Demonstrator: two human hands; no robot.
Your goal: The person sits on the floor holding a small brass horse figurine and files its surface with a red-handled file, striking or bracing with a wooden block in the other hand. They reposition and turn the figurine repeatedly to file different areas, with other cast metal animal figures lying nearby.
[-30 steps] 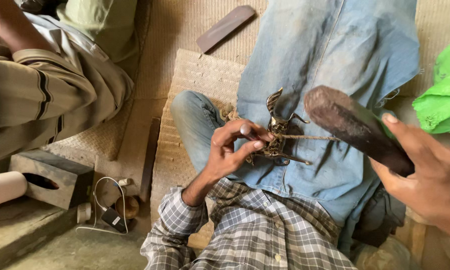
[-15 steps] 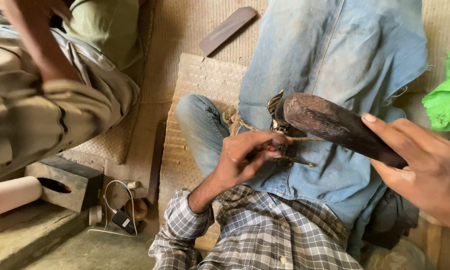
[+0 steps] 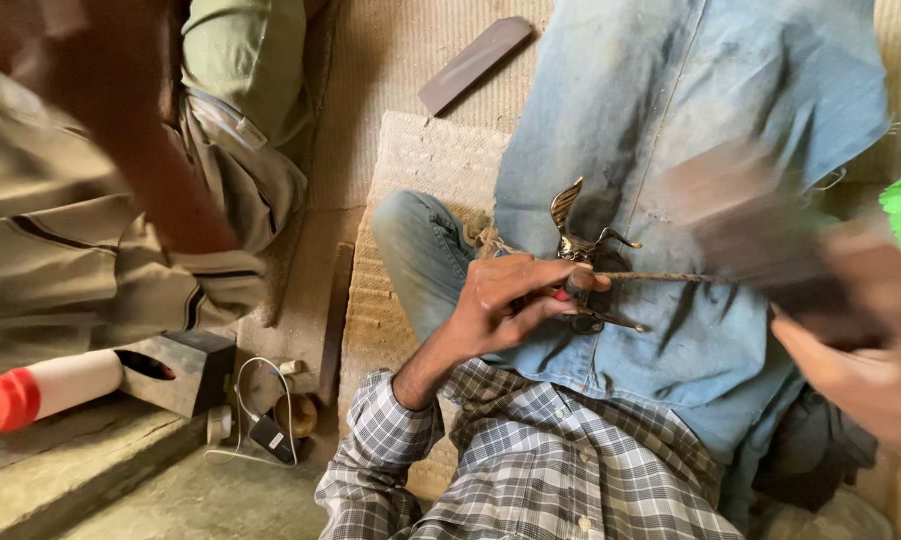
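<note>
While the person sits cross-legged on the woven mat (image 3: 410,170), the left hand (image 3: 510,300) closes its grip around a small winged metal figure (image 3: 575,250) held against the denim lap, a thin rod (image 3: 660,277) running out of it to the right. The right hand (image 3: 870,350) is a blur low at the right, and the dark tool (image 3: 740,215) above it is smeared too; I cannot tell how that grip stands. A second person in a striped shirt (image 3: 60,260) sits at the left, near a white cylinder with a red end (image 3: 40,390).
</note>
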